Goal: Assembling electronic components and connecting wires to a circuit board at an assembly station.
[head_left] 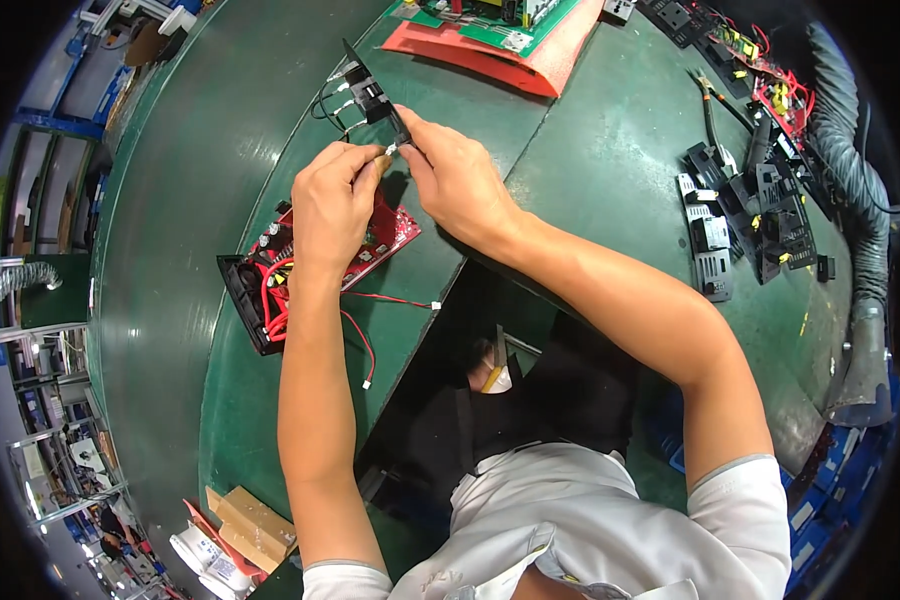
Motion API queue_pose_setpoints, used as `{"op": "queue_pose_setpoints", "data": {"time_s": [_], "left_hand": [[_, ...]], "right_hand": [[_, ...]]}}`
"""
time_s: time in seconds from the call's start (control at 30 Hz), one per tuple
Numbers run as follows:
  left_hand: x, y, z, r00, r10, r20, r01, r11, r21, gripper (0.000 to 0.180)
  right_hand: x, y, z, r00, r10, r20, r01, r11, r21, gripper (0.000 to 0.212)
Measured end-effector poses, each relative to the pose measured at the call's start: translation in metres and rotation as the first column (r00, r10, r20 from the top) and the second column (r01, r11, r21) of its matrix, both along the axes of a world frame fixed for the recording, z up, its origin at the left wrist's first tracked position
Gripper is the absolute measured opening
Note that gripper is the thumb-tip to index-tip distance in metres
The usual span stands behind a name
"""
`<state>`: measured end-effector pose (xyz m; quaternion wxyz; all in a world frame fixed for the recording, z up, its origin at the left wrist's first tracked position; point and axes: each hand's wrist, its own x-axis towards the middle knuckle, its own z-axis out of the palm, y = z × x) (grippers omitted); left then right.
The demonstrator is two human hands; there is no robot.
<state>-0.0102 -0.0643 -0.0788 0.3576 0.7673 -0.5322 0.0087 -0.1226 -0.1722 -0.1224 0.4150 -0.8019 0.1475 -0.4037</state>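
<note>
In my right hand (460, 180), closed on its lower end, a black plastic panel (372, 97) with socket-like blocks and black wires (330, 105) is held up and tilted. My left hand (332, 205) pinches a small white connector (391, 149) close against the panel's lower end. Whether the connector is seated cannot be seen. Under my left hand lies a red circuit board (395, 240) joined to a black end plate (248, 305) with thick red wires (275, 300). Thin red-and-black leads (395, 298) with white plugs trail from it across the green table.
Pliers (712, 115) lie by several black plastic panels (760, 215) at right, beside a grey flexible duct (855, 170). Green circuit boards (490, 30) rest on an orange-red sheet (470, 62) at the far side. A cardboard piece (255, 520) sits at lower left. The green table (165, 330) has a raised seam.
</note>
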Motion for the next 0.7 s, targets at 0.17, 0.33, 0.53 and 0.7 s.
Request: {"op": "queue_pose_setpoints", "data": {"time_s": [0.17, 0.33, 0.53, 0.7], "left_hand": [[-0.002, -0.002, 0.001, 0.995, -0.064, 0.081, 0.067, 0.997, -0.03, 0.011], [0.0, 0.004, -0.003, 0.999, -0.033, -0.02, 0.033, 0.999, 0.007, 0.015], [-0.005, 0.006, 0.02, 0.917, -0.128, -0.378, 0.102, 0.991, -0.089, 0.059], [-0.003, 0.012, 0.026, 0.779, -0.236, -0.581, 0.172, 0.971, -0.163, 0.083]], "right_hand": [[-0.003, 0.004, -0.002, 0.998, -0.006, 0.064, 0.015, 0.991, -0.135, 0.042], [-0.006, 0.007, -0.003, 0.999, 0.038, -0.015, -0.038, 0.999, -0.007, 0.043], [-0.003, -0.004, -0.001, 0.986, 0.011, -0.166, 0.007, 0.994, 0.111, 0.042], [-0.001, 0.001, -0.001, 0.988, -0.108, 0.11, 0.119, 0.989, -0.093, 0.062]]}}
